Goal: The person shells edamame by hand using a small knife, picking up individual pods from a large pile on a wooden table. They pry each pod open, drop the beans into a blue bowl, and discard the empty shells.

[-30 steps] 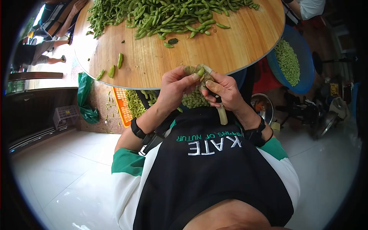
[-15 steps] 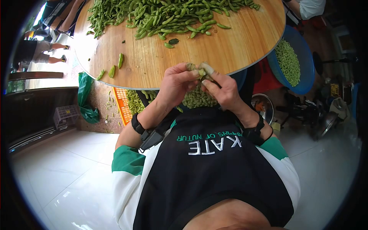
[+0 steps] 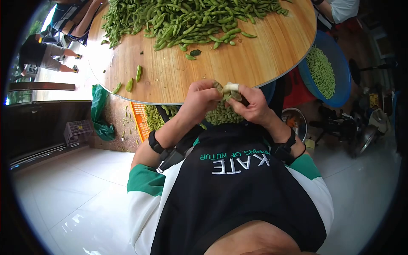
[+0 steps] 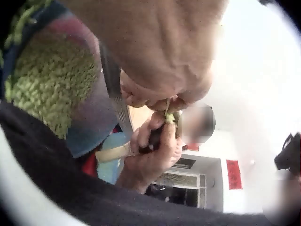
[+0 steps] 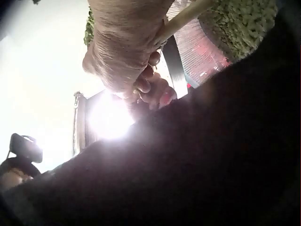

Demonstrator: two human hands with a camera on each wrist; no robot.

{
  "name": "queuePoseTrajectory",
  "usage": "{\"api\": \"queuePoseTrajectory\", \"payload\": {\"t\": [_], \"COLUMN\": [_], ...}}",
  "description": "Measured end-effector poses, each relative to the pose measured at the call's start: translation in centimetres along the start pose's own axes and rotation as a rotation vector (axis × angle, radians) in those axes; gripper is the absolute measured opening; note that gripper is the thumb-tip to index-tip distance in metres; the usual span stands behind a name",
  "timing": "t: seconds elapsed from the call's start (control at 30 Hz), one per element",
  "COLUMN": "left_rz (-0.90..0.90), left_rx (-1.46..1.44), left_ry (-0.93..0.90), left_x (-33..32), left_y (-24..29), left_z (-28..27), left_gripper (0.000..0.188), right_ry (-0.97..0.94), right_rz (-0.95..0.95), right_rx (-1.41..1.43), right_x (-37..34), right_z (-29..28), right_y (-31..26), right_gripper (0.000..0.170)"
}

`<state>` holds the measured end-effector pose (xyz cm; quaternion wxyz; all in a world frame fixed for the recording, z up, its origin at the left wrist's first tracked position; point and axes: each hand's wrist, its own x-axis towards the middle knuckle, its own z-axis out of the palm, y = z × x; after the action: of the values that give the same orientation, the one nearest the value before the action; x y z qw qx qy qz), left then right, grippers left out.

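Observation:
My left hand [image 3: 197, 102] pinches a green bean pod [image 4: 170, 118] between thumb and fingertips, in front of my chest near the table edge. Meeting it there, my right hand [image 3: 254, 106] has its thumb and index finger at the same pod. Its fingers also curl round a pale, stick-like handle [image 4: 114, 153], which juts from the little-finger side; what the handle's other end carries is hidden. Wraps cover some fingertips, a white one [image 3: 233, 86] on the right index finger. Below the hands lie shelled beans [image 3: 223, 114].
A heap of bean pods [image 3: 182, 21] covers the far part of the round wooden table [image 3: 255, 55], with a few loose pods [image 3: 129, 84] at left. A blue basin [image 3: 346, 87] of shelled beans stands right. An orange crate [image 3: 138, 117] of pods is lower left.
Both hands have stayed together at the pod, with the fingers shifting on it. The right hand has turned, so the handle that hung below it is hidden in the head view. The head view has shifted slightly.

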<state>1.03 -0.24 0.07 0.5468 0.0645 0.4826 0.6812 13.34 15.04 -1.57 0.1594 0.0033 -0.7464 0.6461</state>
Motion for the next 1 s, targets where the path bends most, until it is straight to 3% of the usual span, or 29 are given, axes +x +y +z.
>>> {"api": "queuePoseTrajectory", "payload": {"t": [0.07,0.1,0.17,0.2,0.23,0.27,0.33,0.43,0.6,0.67,0.8,0.87,1.0], "left_rz": [-0.062,-0.039,-0.014,0.161,0.334,0.332,0.003,-0.102,-0.006,0.141,0.14,0.231,0.037], "left_rx": [-0.029,0.001,0.032,0.253,0.475,0.478,0.263,0.17,-0.036,0.09,0.185,0.672,0.596], "left_ry": [-0.01,-0.008,-0.003,0.039,0.078,0.074,0.059,0.054,0.138,0.211,0.165,0.146,0.114], "left_x": [0.0,-0.2,-0.7,-0.9,-1.1,-1.6,-2.8,-3.8,-2.7,-2.2,-1.9,-2.1,-2.9], "left_y": [-0.2,-0.3,-0.7,-1.0,-1.1,-0.7,0.8,0.4,-0.5,-1.1,-0.7,-0.5,0.7], "left_z": [-0.4,-0.4,-0.4,-0.2,-0.1,-0.2,-0.4,-0.5,0.1,0.5,0.7,0.7,1.2], "left_gripper": [0.002,0.002,0.001,0.001,0.002,0.002,0.002,0.002,0.004,0.002,0.005,0.01,0.013], "right_ry": [-0.111,-0.091,-0.069,-0.044,-0.029,-0.023,-0.198,-0.239,-0.214,-0.114,-0.111,-0.112,-0.091], "right_rz": [-0.293,-0.212,-0.251,-0.288,-0.273,-0.272,-0.311,-0.273,-0.267,-0.306,-0.284,-0.235,-0.213], "right_rx": [-0.213,-0.201,-0.315,-0.434,-0.371,-0.372,-0.294,-0.247,-0.24,-0.294,-0.318,-0.335,-0.36], "right_x": [0.6,0.6,0.8,0.9,0.9,0.9,1.1,1.0,2.2,2.0,2.0,1.7,1.9], "right_z": [-0.5,-0.2,0.5,0.7,0.9,0.8,0.0,0.4,0.5,0.8,0.2,0.2,0.3], "right_y": [0.1,-0.3,-1.3,-1.6,-1.5,-1.5,-1.6,-2.0,-1.8,-1.9,-1.0,-0.9,-0.5], "right_gripper": [0.03,0.029,0.025,0.022,0.02,0.02,0.022,0.024,0.028,0.026,0.024,0.022,0.022]}}
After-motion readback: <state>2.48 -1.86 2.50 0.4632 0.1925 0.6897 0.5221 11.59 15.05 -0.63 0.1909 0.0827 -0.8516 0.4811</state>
